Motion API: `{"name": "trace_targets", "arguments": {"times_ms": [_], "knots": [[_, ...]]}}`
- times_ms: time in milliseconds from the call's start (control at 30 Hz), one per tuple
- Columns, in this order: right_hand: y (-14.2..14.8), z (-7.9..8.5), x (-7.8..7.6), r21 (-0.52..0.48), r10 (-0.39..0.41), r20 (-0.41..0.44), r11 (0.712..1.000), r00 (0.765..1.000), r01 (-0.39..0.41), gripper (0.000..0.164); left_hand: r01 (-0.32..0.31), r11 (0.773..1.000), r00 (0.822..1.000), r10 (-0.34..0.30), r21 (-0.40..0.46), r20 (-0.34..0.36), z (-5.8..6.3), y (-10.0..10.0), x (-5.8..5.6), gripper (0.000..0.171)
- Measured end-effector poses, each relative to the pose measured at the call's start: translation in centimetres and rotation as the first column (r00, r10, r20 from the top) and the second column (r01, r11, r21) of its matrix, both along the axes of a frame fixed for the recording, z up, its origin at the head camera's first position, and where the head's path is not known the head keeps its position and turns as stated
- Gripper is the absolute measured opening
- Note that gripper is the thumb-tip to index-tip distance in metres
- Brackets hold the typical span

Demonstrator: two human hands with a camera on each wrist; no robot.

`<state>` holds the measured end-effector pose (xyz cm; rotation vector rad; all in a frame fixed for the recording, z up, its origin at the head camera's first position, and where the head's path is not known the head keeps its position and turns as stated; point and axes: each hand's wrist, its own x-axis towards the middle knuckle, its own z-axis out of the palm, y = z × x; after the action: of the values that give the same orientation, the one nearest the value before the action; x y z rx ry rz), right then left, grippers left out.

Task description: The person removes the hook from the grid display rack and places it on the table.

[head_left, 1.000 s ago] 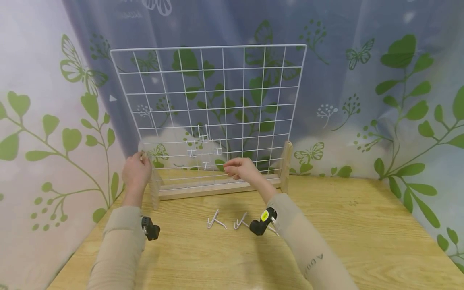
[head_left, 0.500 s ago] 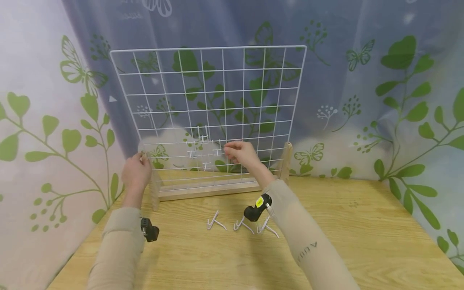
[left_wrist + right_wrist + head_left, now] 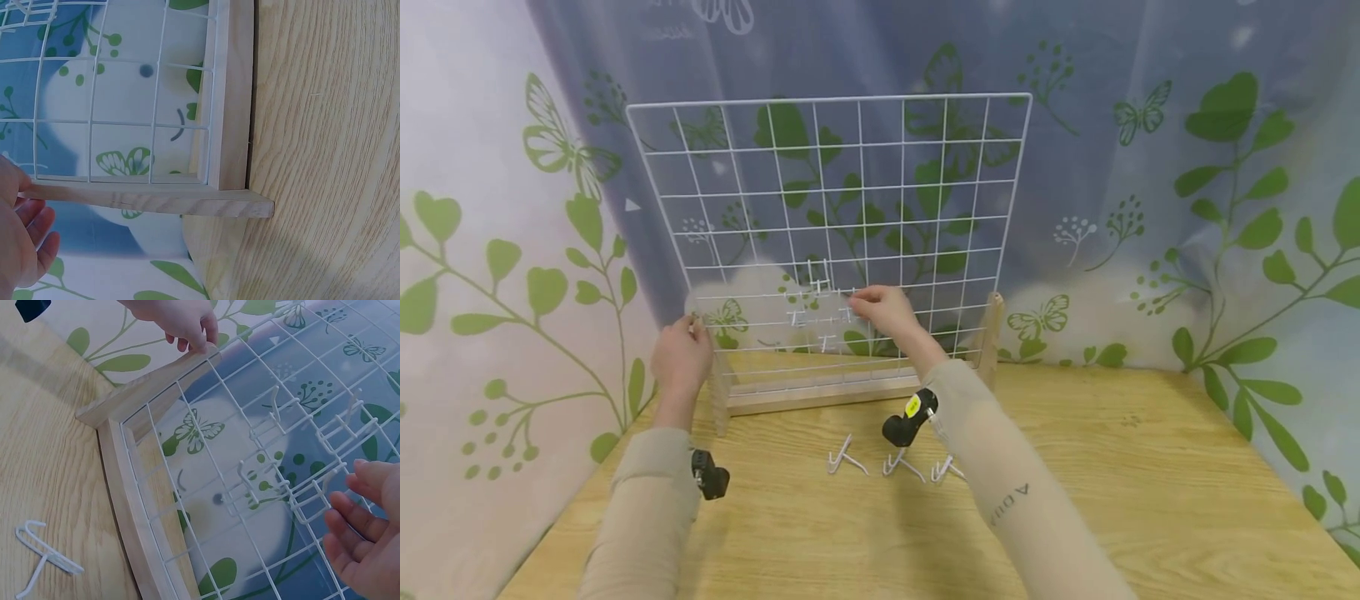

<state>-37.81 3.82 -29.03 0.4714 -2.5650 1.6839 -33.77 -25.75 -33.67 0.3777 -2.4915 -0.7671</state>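
Four hooks (image 3: 294,456) hang on the wire grid (image 3: 827,225); the right hand (image 3: 883,308), grip loose, seats the nearest. Left hand (image 3: 681,354) clasps the wooden post (image 3: 150,381). Next: fetch a hook from the worktop (image 3: 1112,500).

- The wire grid (image 3: 827,225) is thin metal coated white, smooth with a slight sheen.
- Its stand (image 3: 842,393) is pale bare wood, matt, with visible grain.
- The loose hooks (image 3: 847,457) are white-coated wire (same finish as the grid).
- The table (image 3: 1150,500) looks like light wood, smooth, with strong grain.
- The backdrop (image 3: 1150,208) is printed cloth, matt.
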Motion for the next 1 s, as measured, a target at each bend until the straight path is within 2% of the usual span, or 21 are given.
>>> {"name": "trace_targets", "arguments": {"times_ms": [267,500,800,1000], "knots": [[-1.1,-0.3,0.0,0.037,-0.012,0.027,0.999,1.000,0.011,0.029,-0.002,1.000,1.000,0.002,0.006,-0.003,0.1,-0.1,0.0,0.046],[-0.9,-0.7,0.2,-0.033,0.019,0.119,0.999,0.993,-0.015,0.031,0.010,1.000,1.000,-0.010,0.008,0.011,-0.1,-0.1,0.2,0.046],[-1.5,-0.4,0.5,-0.069,0.055,0.159,0.997,0.986,-0.044,0.033,-0.004,1.000,1.000,0.003,0.017,0.016,-0.2,0.1,0.1,0.047],[-1.6,-0.1,0.3,-0.135,0.031,0.231,0.991,0.973,0.000,0.031,0.012,0.998,1.000,-0.014,0.055,0.026,0.2,0.1,0.2,0.047]]}}
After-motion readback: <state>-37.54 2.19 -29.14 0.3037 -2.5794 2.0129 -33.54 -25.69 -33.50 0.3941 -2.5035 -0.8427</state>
